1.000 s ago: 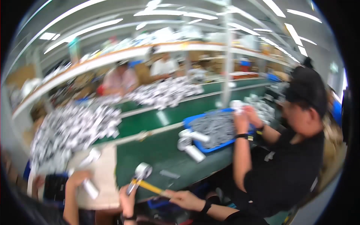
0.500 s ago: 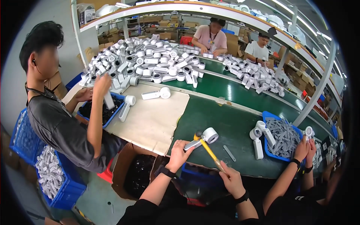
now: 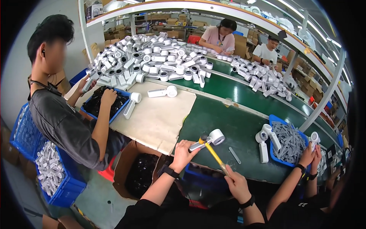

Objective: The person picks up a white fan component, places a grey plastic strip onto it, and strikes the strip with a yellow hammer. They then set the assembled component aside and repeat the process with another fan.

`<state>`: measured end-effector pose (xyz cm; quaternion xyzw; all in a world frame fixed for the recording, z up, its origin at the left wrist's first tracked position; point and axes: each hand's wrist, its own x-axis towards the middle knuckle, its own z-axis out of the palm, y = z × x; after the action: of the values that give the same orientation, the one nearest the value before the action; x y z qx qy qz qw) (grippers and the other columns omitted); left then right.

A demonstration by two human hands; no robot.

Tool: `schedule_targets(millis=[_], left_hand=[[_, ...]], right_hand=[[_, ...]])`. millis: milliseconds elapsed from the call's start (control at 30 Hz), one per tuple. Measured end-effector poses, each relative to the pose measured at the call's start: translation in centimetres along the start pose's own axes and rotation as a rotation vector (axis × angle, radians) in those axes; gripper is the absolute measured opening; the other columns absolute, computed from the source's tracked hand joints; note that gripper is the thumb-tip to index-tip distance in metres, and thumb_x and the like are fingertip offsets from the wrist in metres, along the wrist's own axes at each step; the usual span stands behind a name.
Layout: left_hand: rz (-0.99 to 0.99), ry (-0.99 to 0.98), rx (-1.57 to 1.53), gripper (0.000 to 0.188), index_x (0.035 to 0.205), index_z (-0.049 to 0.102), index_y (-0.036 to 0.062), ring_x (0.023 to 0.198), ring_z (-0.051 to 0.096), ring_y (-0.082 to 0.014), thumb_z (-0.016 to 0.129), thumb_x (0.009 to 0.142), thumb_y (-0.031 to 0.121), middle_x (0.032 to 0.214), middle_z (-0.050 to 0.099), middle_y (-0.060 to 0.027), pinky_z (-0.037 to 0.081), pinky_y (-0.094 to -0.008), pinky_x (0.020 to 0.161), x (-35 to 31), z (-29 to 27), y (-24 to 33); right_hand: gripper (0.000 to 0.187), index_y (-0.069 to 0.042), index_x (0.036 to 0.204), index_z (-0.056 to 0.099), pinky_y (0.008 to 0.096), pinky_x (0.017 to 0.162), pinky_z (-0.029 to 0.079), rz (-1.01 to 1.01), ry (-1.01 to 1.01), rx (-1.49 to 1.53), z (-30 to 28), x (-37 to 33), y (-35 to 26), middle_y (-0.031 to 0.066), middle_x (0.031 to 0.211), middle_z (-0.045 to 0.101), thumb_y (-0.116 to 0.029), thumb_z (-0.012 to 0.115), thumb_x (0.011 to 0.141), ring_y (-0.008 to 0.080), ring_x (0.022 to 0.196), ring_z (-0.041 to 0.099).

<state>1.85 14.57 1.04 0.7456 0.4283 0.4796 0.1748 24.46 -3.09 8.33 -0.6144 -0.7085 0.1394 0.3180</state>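
Observation:
My left hand (image 3: 183, 152) grips the handle of a white handheld device (image 3: 212, 138), holding it flat on the green table (image 3: 228, 122) near its front edge. My right hand (image 3: 235, 182) holds a small hammer (image 3: 211, 149) by its yellow handle, with the head resting against the device just behind its round end. A flat grey strip (image 3: 234, 155) lies on the table to the right of the hammer. Both forearms come up from the lower edge, each with a dark wristband.
A person on the left reaches into a blue tray (image 3: 100, 104) of dark parts. A beige mat (image 3: 156, 118) carries two white devices. A big heap of white devices (image 3: 152, 61) lies behind. Another person's hands work at a blue tray (image 3: 286, 143) on the right. A cardboard box (image 3: 142, 172) stands below.
One second ago the view faced right, toward a worker in a black cap; it has swung left onto the mat and the left-hand worker. Hammer and device stay in my hands.

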Motion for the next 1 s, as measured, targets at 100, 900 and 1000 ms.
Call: schedule_targets(millis=[100,900,1000], left_hand=[[-0.041,0.007,0.044,0.029,0.1,0.075,0.009,0.094,0.062,-0.0318,0.082,0.076,0.023,0.093,0.068,-0.0118,0.047,-0.0421,0.086,-0.7,-0.4,-0.2],[-0.154,0.064,0.164,0.03,0.093,0.077,0.0115,0.091,0.057,-0.027,0.085,0.069,0.029,0.08,0.059,-0.0054,0.042,-0.0402,0.08,-1.7,-0.5,-0.4],[-0.143,0.062,0.116,0.032,0.091,0.076,0.0081,0.091,0.057,-0.0272,0.086,0.069,0.03,0.08,0.059,-0.0057,0.042,-0.0398,0.08,-1.3,-0.5,0.1]], right_hand=[[0.052,-0.005,0.139,0.056,0.0325,0.068,0.048,0.019,-0.004,0.044,-0.4,0.5,0.3,0.0153,0.079,0.059,-0.001,0.066,0.088,0.0267,0.071,0.06],[0.049,-0.002,0.137,0.056,0.0323,0.069,0.048,-0.035,-0.141,-0.015,-0.1,0.7,-2.3,0.014,0.083,0.061,-0.001,0.065,0.089,0.0247,0.072,0.059],[0.05,-0.007,0.138,0.057,0.0358,0.064,0.048,-0.078,-0.036,0.11,-0.2,0.6,-2.8,0.0136,0.079,0.06,-0.005,0.067,0.089,0.0287,0.068,0.059]])
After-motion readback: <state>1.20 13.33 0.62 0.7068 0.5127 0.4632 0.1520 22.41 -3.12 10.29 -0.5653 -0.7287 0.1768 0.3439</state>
